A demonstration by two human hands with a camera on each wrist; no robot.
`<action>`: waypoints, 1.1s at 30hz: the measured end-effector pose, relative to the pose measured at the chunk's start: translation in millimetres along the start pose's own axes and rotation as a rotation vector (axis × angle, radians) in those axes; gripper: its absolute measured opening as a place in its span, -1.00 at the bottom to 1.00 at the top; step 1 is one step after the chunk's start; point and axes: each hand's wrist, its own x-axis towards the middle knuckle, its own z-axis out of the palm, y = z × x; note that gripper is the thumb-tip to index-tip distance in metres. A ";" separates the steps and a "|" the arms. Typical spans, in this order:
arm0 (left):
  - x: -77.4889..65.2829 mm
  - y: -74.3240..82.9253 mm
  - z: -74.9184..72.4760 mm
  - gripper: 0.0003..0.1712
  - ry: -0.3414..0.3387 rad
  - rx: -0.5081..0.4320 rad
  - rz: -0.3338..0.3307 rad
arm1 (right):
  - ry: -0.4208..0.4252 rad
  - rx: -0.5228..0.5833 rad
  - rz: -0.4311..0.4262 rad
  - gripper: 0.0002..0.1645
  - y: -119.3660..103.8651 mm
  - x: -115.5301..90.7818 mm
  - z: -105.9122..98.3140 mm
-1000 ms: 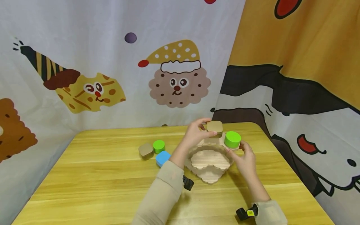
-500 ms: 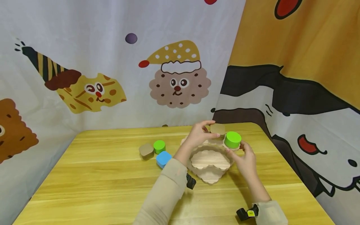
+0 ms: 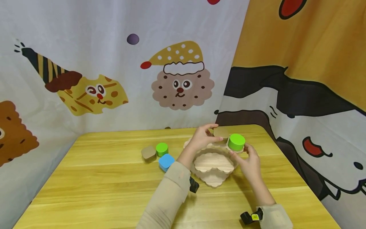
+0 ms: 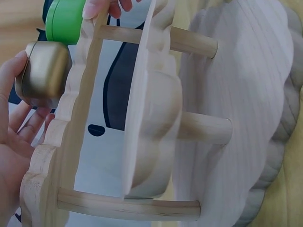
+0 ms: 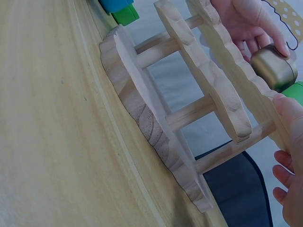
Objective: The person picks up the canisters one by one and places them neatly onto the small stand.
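My left hand [image 3: 201,137] pinches a small gold square tin [image 3: 221,132] with rounded corners between thumb and fingers. In the left wrist view this gold tin [image 4: 46,74] is at the top tier of a tiered wooden stand [image 3: 213,161] with scalloped edges; its underside seems to touch the board. Beside it on the same tier sits a round green tin [image 3: 236,142]. My right hand [image 3: 251,163] grips that tier's right edge, thumb on the near side. In the right wrist view round posts [image 5: 191,113] join the stand's boards.
Left of the stand on the wooden table [image 3: 94,184] are another gold tin [image 3: 148,153], another green tin [image 3: 162,149] and a blue tin [image 3: 166,162], close together. My left forearm passes just right of the blue tin. A printed curtain [image 3: 100,63] hangs behind the table.
My left hand has moved slightly right and the gold tin has come down beside the green tin on the top tier. My right hand has stayed on the stand's edge.
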 end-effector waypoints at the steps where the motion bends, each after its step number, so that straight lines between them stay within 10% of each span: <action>1: -0.1 -0.5 0.2 -0.32 -0.001 -0.005 0.002 | 0.000 0.000 0.001 -0.17 -0.1 -0.1 0.0; 33: -10.7 11.0 -9.1 -0.21 0.013 0.031 0.035 | -0.003 -0.008 0.008 -0.14 -1.2 -0.1 -1.0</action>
